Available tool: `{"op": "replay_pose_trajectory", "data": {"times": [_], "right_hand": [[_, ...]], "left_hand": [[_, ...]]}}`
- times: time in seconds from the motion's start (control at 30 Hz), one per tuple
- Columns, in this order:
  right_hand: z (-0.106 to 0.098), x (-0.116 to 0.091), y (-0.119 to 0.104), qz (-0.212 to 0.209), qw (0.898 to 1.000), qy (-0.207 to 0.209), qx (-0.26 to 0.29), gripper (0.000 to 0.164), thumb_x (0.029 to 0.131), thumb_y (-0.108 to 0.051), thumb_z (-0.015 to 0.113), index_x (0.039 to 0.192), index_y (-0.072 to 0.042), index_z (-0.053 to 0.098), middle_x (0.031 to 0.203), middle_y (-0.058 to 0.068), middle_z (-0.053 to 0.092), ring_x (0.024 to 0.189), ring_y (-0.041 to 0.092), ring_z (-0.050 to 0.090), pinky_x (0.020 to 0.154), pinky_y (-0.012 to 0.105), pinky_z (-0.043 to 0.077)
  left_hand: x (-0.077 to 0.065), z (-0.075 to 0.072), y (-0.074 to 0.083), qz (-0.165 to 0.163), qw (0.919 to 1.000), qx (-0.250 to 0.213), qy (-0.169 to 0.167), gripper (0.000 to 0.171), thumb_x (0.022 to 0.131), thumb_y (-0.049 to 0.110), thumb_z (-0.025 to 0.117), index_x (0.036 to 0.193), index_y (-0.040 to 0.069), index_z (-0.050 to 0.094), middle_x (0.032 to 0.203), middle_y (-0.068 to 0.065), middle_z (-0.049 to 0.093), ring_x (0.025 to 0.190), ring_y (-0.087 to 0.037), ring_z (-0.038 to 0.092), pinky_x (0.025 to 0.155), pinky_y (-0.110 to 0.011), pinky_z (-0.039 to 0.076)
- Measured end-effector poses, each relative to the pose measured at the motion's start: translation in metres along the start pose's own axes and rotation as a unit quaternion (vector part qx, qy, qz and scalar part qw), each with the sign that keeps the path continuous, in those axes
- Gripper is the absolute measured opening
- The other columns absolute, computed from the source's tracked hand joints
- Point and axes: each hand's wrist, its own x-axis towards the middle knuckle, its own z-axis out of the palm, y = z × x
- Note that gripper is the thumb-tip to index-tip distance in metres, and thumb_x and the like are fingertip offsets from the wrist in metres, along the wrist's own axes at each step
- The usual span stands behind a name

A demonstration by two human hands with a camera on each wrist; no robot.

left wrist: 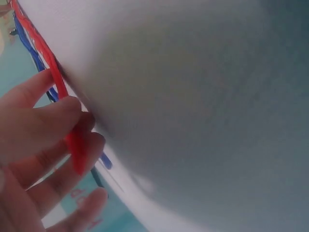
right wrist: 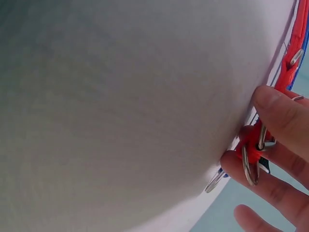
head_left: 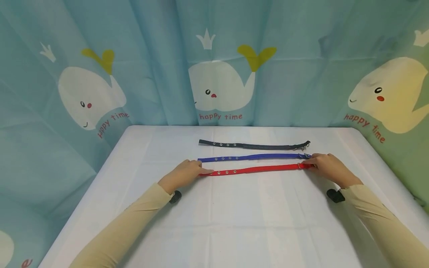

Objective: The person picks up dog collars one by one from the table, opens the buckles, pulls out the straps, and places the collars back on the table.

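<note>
A red pet collar (head_left: pixel 261 169) stretches straight between both hands, nearest me of three collars. My left hand (head_left: pixel 186 172) pinches its plain end between thumb and fingers, beside the row of metal eyelets. At the other end, my right hand (head_left: pixel 330 168) pinches the collar near its buckle; metal rings (right wrist: pixel 251 166) hang there in the right wrist view. Just beyond lies a blue collar (head_left: pixel 268 156), its ends close to my fingers. Farther back is a black collar (head_left: pixel 268 146), roughly parallel, with its metal fittings at the right.
The white table (head_left: pixel 234 223) has a raised far edge against a light blue curtain (head_left: pixel 161 74) printed with whales. Dark wrist-camera pieces (head_left: pixel 335 195) hang beneath both wrists, close over the table.
</note>
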Motion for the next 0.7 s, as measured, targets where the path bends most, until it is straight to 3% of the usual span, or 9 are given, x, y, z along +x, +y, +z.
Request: {"op": "replay_pose_trajectory", "data": {"times": [0.33,0.6,0.7], "right_hand": [[-0.001,-0.007,0.006,0.030,0.999,-0.001,0.029,0.028,0.071,0.004,0.075,0.097,-0.005,0.074,0.076,0.007,0.066,0.067,0.020,0.061,0.066,0.041,0.054],[-0.002,-0.011,0.008,0.064,0.996,-0.027,0.063,0.031,0.072,-0.002,0.076,0.102,0.000,0.070,0.081,0.009,0.068,0.071,0.021,0.063,0.069,0.043,0.053],[-0.005,-0.014,0.009,0.091,0.992,-0.029,0.081,0.032,0.075,-0.005,0.074,0.105,0.002,0.068,0.087,0.014,0.069,0.077,0.026,0.064,0.071,0.047,0.053]], "left_hand": [[0.003,-0.003,0.005,-0.004,1.0000,-0.002,-0.006,0.056,0.090,0.004,0.059,0.133,0.039,0.050,0.103,-0.005,0.059,0.083,-0.016,0.051,0.076,-0.027,0.045],[0.004,-0.003,0.008,-0.007,0.9999,-0.011,-0.008,0.051,0.090,0.010,0.060,0.132,0.038,0.052,0.108,-0.006,0.060,0.092,-0.017,0.055,0.083,-0.030,0.047],[0.002,-0.004,0.009,-0.019,0.9990,-0.033,0.021,0.051,0.090,0.015,0.063,0.135,0.034,0.050,0.118,-0.008,0.057,0.099,-0.021,0.056,0.090,-0.036,0.047]]}}
